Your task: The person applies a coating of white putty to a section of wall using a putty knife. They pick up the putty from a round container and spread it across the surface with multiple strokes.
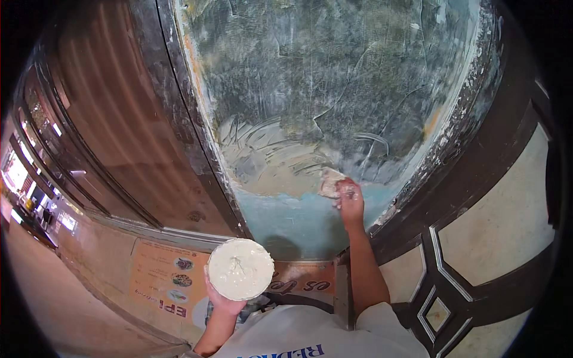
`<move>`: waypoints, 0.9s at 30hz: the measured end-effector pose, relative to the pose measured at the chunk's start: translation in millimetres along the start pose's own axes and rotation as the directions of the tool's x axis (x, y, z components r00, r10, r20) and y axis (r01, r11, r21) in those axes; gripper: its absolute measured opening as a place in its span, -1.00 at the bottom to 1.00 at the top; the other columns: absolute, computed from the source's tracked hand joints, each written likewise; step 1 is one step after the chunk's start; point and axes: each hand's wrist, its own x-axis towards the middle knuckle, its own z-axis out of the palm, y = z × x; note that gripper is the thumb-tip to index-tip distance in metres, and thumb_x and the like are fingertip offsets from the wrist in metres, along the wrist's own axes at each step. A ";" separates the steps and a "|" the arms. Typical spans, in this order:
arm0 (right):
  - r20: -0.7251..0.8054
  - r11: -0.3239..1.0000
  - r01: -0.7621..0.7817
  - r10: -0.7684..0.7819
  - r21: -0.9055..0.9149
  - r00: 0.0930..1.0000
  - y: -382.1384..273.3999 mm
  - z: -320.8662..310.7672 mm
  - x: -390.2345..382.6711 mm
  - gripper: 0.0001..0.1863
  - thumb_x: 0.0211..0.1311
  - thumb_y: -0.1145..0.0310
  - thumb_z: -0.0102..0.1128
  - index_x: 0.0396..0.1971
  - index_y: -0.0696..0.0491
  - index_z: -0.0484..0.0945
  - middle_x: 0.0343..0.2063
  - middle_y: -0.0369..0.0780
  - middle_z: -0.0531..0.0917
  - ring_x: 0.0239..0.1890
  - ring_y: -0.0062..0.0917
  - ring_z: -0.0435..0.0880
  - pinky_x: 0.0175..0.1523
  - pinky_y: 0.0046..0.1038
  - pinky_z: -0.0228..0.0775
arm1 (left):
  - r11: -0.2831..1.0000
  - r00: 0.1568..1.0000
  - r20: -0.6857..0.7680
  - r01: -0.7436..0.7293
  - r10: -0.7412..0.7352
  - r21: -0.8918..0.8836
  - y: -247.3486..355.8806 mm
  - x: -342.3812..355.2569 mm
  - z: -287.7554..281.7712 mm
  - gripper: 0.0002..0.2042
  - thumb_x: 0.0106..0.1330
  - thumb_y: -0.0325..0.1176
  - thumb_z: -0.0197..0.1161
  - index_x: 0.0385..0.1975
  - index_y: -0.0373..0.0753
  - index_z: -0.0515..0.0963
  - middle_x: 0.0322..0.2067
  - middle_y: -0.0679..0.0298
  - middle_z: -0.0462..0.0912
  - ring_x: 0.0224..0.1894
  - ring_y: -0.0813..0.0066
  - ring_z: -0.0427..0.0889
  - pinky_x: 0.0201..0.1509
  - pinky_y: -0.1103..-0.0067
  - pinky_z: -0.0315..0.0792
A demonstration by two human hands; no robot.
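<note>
Left hand (225,303), fingers clasped around a round container (250,298) (white paste (239,267) inside); right hand (351,198), fingers clamped on a smeared scraper (329,181) at the wall (292,216).

Wet-glossy, creamy paste (240,271) at the left hand (224,303), paste-smeared scraper (329,182) in the right hand (350,196), rough, creased wall (316,77) beyond both, matt cloth shirt (280,331) below.

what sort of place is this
Probably part of a building under repair: the wall is patchy and streaked, the right hand holds a flat spreader against it, and the left hand supports creamy paste.
</note>
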 end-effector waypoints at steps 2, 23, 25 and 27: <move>0.125 0.899 0.070 -0.017 -0.433 0.992 0.0 -2.5 3.2 -0.61 0.47 0.39 0.07 0.22 0.12 0.35 -0.10 -0.18 0.66 -0.47 -0.64 0.58 -0.39 -0.58 0.45 | 0.998 0.999 0.018 0.031 -0.030 -0.057 -1.9 -1.5 2.0 -0.25 0.37 0.29 -0.12 0.45 -0.06 0.18 0.45 0.13 0.17 0.45 -0.04 0.18 0.47 -0.03 0.09; -0.169 0.980 0.111 -0.139 -0.168 0.976 -31.6 29.1 -3.1 -0.77 0.33 0.30 0.21 -0.12 0.09 0.55 -0.37 -0.03 0.70 -0.32 -0.12 0.70 -0.21 -0.25 0.51 | 0.994 0.999 0.026 0.032 -0.030 -0.102 -12.8 -17.7 -1.9 -0.27 0.38 0.29 -0.12 0.45 -0.02 0.18 0.46 0.15 0.17 0.46 -0.03 0.18 0.47 -0.05 0.07; -0.113 0.957 0.105 -0.140 -0.270 0.984 -16.3 27.1 -13.9 -0.79 0.34 0.28 0.18 -0.14 0.07 0.55 -0.36 -0.05 0.70 -0.30 -0.09 0.70 -0.21 -0.23 0.51 | 0.993 0.999 0.028 0.022 -0.019 -0.119 -9.4 -20.7 0.5 -0.27 0.38 0.28 -0.12 0.45 -0.02 0.19 0.45 0.15 0.17 0.46 -0.03 0.18 0.47 -0.04 0.07; 0.159 0.795 0.099 -0.003 -0.599 0.987 -17.2 37.6 -21.5 -0.79 0.35 0.25 0.16 -0.13 0.03 0.56 -0.35 -0.05 0.70 -0.27 -0.05 0.69 -0.19 -0.22 0.51 | 0.991 1.000 0.028 0.008 -0.005 -0.134 -4.0 -23.4 1.7 -0.27 0.38 0.28 -0.13 0.45 -0.03 0.19 0.45 0.15 0.18 0.46 -0.02 0.18 0.47 -0.04 0.08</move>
